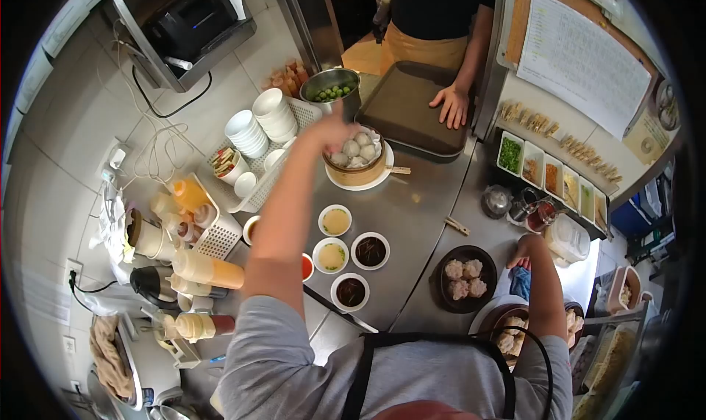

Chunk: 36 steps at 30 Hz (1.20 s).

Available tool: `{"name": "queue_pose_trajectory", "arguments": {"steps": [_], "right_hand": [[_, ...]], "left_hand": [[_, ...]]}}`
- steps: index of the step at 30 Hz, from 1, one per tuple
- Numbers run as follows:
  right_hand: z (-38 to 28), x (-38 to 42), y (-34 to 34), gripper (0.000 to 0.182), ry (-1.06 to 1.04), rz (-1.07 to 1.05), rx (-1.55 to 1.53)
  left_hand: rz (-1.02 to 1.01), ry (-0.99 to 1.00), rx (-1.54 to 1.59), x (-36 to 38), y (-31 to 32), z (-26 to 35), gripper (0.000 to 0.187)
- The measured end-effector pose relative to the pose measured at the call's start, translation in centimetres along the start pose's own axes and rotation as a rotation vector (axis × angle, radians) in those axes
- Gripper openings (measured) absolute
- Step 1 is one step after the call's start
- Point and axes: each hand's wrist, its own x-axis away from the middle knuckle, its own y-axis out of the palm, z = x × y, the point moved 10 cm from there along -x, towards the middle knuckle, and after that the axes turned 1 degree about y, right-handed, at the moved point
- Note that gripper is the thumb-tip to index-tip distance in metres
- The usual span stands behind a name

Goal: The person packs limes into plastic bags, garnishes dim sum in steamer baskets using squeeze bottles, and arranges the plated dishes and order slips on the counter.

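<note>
My left hand (332,135), smeared by motion, reaches to the left rim of a bamboo steamer (357,176) holding several pale round dumplings (360,149). Its fingers are too blurred to tell whether they grip anything. The steamer stands on a white plate (390,171), with a clothespin (399,170) at its right side. My right hand (525,249) is low over the counter at the right, just above a blue cloth (521,282). Its fingers look loosely bent and apart, with nothing visible in them. To its left is a dark dish (440,285) of open-topped dumplings (465,279).
Across the counter a co-worker's hand (451,105) lies flat on a brown tray (401,100). A metal pot (312,82) holds green fruit (331,94). Sauce bowls (370,251) stand mid-counter. Stacked white bowls (272,115) and squeeze bottles (209,269) line the left; topping containers (553,177) line the right.
</note>
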Motion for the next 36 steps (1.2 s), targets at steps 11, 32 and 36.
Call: {"name": "queue_pose_trajectory", "arguments": {"steps": [11, 32, 36], "right_hand": [[0.5, -1.5, 0.2, 0.062, 0.008, -0.061, 0.003], [-0.8, 1.1, 0.5, 0.064, -0.004, -0.073, 0.004], [-0.3, -0.5, 0.0, 0.063, 0.002, -0.044, 0.043]], "left_hand": [[-0.022, -0.116, -0.229, 0.6, 15.6, -5.4, 0.093], [-0.153, -0.165, -0.223, 0.0, 21.0, -5.0, 0.074], [-0.243, -0.062, -0.283, -1.1, 23.3, -3.3, 0.051]]}}
